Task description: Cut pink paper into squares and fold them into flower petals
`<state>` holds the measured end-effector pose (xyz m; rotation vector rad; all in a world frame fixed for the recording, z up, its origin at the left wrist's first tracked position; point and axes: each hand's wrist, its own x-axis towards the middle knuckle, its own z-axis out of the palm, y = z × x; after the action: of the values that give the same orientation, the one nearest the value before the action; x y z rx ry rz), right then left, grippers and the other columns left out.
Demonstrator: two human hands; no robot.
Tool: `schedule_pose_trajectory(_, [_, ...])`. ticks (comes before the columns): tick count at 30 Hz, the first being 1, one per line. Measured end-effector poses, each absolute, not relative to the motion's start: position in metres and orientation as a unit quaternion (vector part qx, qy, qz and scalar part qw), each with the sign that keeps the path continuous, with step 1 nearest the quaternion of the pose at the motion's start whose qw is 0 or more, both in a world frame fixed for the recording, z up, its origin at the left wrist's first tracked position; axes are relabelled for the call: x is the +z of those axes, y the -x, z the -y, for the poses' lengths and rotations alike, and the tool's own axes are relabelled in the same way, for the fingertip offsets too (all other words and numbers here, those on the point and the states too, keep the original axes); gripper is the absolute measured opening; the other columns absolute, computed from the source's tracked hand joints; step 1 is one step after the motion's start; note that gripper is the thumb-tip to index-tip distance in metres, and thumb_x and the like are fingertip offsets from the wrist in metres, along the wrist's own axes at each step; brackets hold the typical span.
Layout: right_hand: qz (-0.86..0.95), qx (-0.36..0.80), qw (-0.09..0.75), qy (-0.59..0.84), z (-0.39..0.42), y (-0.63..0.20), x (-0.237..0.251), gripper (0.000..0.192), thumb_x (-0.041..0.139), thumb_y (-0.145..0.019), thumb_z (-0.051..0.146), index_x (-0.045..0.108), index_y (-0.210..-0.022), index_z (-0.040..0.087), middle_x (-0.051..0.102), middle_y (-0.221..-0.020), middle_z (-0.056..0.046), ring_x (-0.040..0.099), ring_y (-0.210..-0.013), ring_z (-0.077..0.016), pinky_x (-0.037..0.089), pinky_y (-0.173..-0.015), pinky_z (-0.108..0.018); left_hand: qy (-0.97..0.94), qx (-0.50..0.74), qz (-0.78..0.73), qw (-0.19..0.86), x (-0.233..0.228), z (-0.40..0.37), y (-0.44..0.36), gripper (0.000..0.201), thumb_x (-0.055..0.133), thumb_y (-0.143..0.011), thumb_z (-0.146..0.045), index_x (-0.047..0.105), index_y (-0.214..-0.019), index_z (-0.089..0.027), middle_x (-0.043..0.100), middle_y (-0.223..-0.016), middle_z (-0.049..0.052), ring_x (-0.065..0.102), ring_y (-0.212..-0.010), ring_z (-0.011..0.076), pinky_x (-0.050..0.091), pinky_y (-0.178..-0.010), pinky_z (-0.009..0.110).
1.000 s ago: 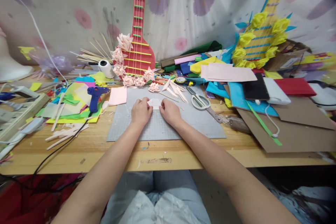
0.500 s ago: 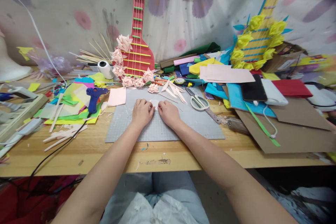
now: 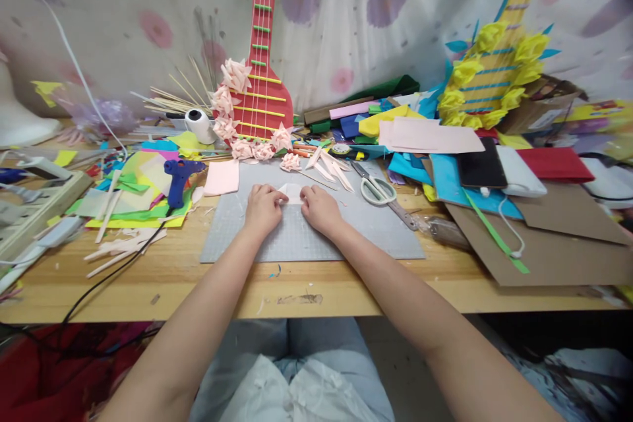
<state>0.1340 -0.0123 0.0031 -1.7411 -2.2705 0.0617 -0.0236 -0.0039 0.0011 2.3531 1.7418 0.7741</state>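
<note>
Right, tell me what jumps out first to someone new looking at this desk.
The red cardboard guitar leaning on the back wall, ringed with pink paper flowers, catches the eye first, then the guitar with yellow flowers at far right. In the middle, the left hand and right hand press a small pale paper piece onto the grey cutting mat, amid coloured scraps.
</note>
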Motion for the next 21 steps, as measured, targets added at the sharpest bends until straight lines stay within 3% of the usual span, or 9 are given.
schedule_pose_trajectory(8, [0.772, 0.067, 0.196, 0.601, 0.010, -0.136, 0.000, 0.023, 0.040, -0.075, 0.013, 0.051, -0.094, 0.018, 0.056, -0.092, -0.007, 0.050, -0.083, -0.0179, 0.036, -0.070, -0.027, -0.778, 0.259, -0.569, 0.070, 0.000, 0.003, 0.024, 0.033, 0.043, -0.072, -0.007, 0.070, -0.081, -0.023, 0.058, -0.080, 0.007, 0.044, -0.090, 0.0220, 0.039, -0.082, 0.034])
schedule_pose_trajectory(16, [0.716, 0.112, 0.317, 0.611, 0.016, -0.140, 0.000, 0.032, 0.038, -0.071, 0.015, 0.042, -0.102, 0.020, 0.055, -0.083, -0.001, 0.050, -0.069, -0.0146, 0.034, -0.062, -0.026, -0.740, 0.314, -0.583, 0.117, 0.014, -0.010, 0.026, 0.025, 0.044, -0.071, -0.011, 0.063, -0.085, -0.019, 0.056, -0.089, 0.005, 0.052, -0.086, 0.0164, 0.042, -0.080, 0.029])
schedule_pose_trajectory(21, [0.654, 0.161, 0.400, 0.621, 0.008, -0.151, -0.005, 0.032, 0.039, -0.066, 0.015, 0.041, -0.097, 0.020, 0.048, -0.070, 0.003, 0.047, -0.063, -0.0129, 0.034, -0.062, -0.024, -0.739, 0.257, -0.593, 0.188, 0.023, -0.037, 0.016, 0.024, 0.049, -0.071, -0.019, 0.060, -0.092, -0.016, 0.058, -0.096, 0.007, 0.055, -0.085, 0.0150, 0.043, -0.078, 0.027])
